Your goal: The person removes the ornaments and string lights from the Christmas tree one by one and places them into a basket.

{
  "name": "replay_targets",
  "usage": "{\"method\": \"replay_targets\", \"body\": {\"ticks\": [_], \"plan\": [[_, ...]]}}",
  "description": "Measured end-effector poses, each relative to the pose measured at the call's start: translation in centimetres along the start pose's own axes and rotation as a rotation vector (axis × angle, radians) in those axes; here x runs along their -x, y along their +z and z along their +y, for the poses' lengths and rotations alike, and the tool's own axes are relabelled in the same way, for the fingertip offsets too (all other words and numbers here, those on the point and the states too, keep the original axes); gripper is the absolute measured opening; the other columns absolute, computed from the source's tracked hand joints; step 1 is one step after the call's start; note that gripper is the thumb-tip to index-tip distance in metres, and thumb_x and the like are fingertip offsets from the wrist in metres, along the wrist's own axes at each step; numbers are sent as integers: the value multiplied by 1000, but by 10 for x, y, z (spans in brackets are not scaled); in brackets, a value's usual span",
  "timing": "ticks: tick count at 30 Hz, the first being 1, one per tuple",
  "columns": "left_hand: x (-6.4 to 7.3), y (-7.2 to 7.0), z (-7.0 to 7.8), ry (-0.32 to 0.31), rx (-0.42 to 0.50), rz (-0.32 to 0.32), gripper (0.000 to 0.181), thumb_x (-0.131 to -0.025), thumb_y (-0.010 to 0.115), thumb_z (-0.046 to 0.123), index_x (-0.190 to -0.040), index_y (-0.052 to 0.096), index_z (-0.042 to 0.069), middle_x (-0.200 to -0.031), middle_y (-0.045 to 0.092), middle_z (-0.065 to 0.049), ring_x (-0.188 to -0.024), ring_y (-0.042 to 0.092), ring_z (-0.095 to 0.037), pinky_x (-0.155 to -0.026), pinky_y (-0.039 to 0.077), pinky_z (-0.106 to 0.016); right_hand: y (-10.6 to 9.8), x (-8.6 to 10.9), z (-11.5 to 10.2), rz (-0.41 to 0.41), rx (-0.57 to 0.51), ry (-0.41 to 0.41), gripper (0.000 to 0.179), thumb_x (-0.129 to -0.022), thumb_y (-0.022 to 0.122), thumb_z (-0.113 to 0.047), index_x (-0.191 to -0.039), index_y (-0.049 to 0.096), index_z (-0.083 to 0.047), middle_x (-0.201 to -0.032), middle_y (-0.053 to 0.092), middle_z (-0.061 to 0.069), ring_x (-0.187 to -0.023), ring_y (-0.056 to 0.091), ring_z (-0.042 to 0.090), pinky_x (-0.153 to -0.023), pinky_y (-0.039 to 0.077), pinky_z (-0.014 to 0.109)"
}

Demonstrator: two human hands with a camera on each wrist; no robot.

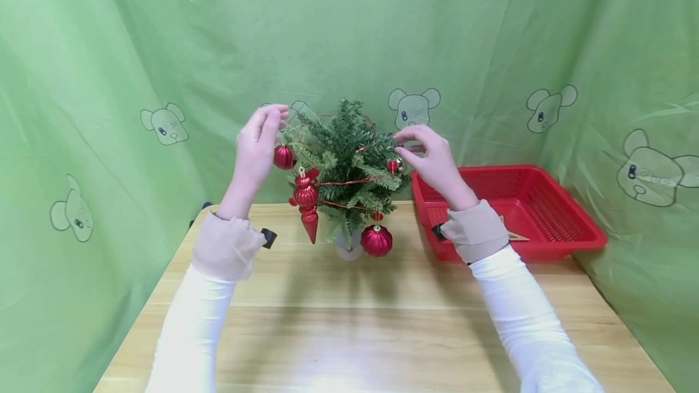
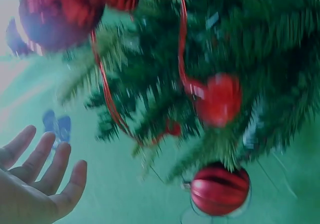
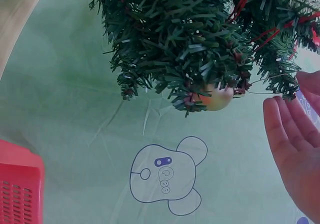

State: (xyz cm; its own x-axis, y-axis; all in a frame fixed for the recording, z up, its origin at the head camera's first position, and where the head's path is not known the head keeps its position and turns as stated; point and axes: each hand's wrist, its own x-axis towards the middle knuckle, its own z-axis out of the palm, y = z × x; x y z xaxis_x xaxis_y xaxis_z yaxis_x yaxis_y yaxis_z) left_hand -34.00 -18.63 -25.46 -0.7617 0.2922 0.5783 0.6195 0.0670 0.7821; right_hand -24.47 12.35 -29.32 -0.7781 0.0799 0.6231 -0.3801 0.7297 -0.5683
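Observation:
A small artificial Christmas tree [image 1: 352, 150] stands on the table. My right hand [image 1: 430, 153] is at its right side, thumb and fingertips at a branch tip. A gold ball ornament [image 3: 217, 98] hangs by a thin string [image 3: 257, 92], which those fingers pinch beside the branch. My left hand [image 1: 259, 138] is raised at the tree's left side, its loosely bent fingers [image 2: 60, 166] apart and holding nothing. Close below it hangs a ribbed red ball [image 1: 283, 157]. A red drop-shaped ornament [image 1: 306, 199] and another red ball [image 1: 377, 240] hang lower, in front.
A red plastic basket [image 1: 590, 241] sits at the right of the table [image 1: 338, 332], partly behind my right forearm, with a gold star-like piece [image 1: 516, 236] inside. Red string [image 1: 349, 182] wraps the tree. Green printed curtain [image 1: 327, 35] encloses the back and sides.

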Motion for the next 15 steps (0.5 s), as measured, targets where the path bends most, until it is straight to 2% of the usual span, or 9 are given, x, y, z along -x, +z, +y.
{"method": "replay_targets", "body": {"ticks": [4,7,9,11,15], "plan": [[-18,-4,-13,-55,-19,55,45,-103,42,42,-128,59,8,-127,64,-11,-117,58,-23,-103,46,-33,-2,6,-3,33,-6,20,26,-91,67,-7,-116,65,-1,-115,65,13,-107,61,21,-89,56,22],[-29,-6,-23,-111,-45,61,50,-101,41,48,-130,58,11,-131,62,-10,-122,57,-21,-109,43,-34,-3,11,-6,58,-9,32,26,-92,66,-13,-116,65,-2,-113,65,12,-105,61,20,-87,54,15],[-35,-6,-31,-151,-73,45,53,-100,40,52,-133,56,13,-135,60,-9,-126,54,-20,-112,41,-35,-3,16,-9,66,-9,27,26,-93,65,-15,-116,65,-3,-113,65,12,-105,61,21,-86,52,13],[-41,-5,-39,-183,-87,18,56,-100,38,55,-134,55,14,-138,58,-9,-129,53,-22,-113,39,-37,-2,20,-12,61,-12,13,28,-93,66,-17,-118,65,-3,-115,65,11,-107,61,23,-85,54,16],[-48,-2,-51,-241,-112,-55,58,-100,35,57,-136,54,14,-141,56,-9,-130,52,-24,-114,39,-41,-1,26,-19,12,20,-2,36,-91,69,-21,-123,62,-4,-123,61,10,-113,58,25,-89,56,34]]}}
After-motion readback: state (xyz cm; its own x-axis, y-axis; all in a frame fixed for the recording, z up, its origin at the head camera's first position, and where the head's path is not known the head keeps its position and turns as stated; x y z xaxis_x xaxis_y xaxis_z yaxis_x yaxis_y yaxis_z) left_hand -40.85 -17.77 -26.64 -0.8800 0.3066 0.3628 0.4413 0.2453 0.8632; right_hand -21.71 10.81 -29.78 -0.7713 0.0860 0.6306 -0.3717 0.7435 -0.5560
